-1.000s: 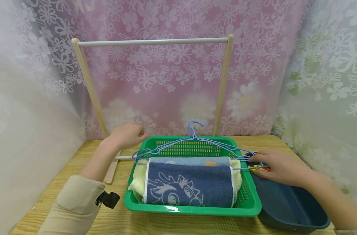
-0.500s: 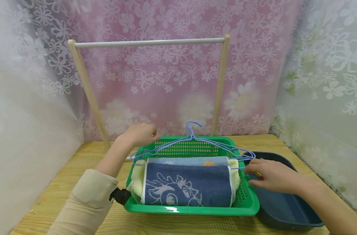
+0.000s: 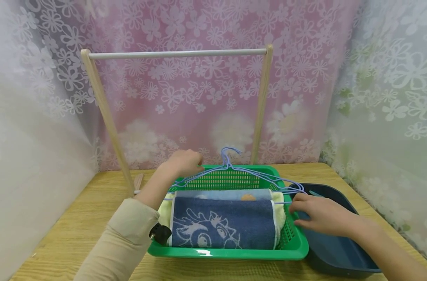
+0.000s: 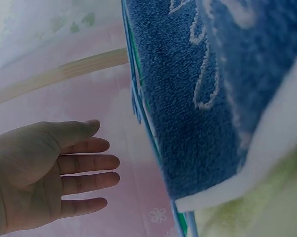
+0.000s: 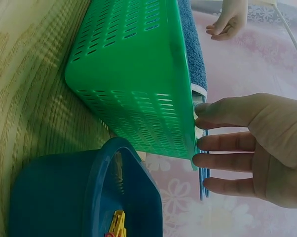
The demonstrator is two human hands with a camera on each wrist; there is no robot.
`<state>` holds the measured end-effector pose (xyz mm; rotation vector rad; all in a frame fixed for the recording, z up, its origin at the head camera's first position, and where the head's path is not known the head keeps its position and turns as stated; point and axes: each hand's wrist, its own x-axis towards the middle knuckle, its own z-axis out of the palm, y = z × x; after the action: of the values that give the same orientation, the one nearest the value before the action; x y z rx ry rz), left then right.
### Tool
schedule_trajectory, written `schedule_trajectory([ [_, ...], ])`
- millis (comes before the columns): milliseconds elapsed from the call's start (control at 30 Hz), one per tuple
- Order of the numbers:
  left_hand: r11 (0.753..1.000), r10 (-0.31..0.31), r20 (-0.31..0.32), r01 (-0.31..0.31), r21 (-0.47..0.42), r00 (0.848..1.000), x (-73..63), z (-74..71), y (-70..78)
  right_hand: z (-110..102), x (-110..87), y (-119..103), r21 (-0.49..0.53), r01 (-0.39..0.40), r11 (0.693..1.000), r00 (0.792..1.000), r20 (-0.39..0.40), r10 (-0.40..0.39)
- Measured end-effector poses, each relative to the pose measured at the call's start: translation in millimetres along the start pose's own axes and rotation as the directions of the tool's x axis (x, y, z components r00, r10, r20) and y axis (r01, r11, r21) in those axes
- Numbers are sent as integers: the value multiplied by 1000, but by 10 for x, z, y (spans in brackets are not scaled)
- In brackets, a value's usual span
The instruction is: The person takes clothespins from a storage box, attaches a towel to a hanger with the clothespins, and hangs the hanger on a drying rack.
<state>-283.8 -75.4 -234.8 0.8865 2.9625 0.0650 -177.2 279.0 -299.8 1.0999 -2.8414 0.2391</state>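
Several thin blue-purple clothes hangers (image 3: 228, 165) lie stacked over a green basket (image 3: 231, 253), hooks pointing away from me. A navy towel (image 3: 220, 222) with a light cartoon face drapes over the front hanger. Behind it shows a light blue towel (image 3: 224, 194), and pale yellow fabric (image 3: 281, 218) lies beneath. My left hand (image 3: 185, 162) hovers left of the hooks; the left wrist view has its fingers extended, holding nothing. My right hand (image 3: 317, 214) is at the basket's right rim, straight fingertips (image 5: 204, 143) right at the hanger ends, gripping nothing.
A rack with wooden posts (image 3: 262, 97) and a white crossbar (image 3: 178, 54) stands behind the basket. To the right sits a dark blue bin (image 3: 340, 253), with yellow clothespins (image 5: 117, 224) inside. Flowered curtains (image 3: 181, 97) enclose the wooden table (image 3: 69, 234).
My left hand has moved right, over the basket's back left edge toward the hooks. My right hand has shifted slightly left and down, off the hanger ends toward the basket rim.
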Motion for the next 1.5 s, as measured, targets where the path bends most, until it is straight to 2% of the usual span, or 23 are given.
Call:
schedule_trajectory([
  [167, 1000, -5, 36, 5, 0, 999, 60, 84, 33, 3, 11, -17, -12, 2, 1000, 1000, 2, -2],
  [400, 998, -10, 54, 7, 64, 999, 123, 198, 30, -15, 35, -35, -28, -5, 1000, 1000, 8, 5],
  [767, 989, -76, 99, 62, 137, 992, 104, 246, -15, -20, 49, -49, -35, -1, 999, 1000, 11, 1],
  [933, 988, -103, 132, 85, 133, 986, 71, 279, -45, -20, 47, -61, -27, -1, 1000, 1000, 20, 1],
  [1300, 997, -71, 128, 68, 27, 989, 33, 269, -72, -12, 25, -61, -49, -7, 999, 1000, 6, 7],
  [1500, 998, -41, 61, 39, 43, 997, 18, 229, -76, -7, 8, -51, -55, -8, 998, 1000, 0, 8],
])
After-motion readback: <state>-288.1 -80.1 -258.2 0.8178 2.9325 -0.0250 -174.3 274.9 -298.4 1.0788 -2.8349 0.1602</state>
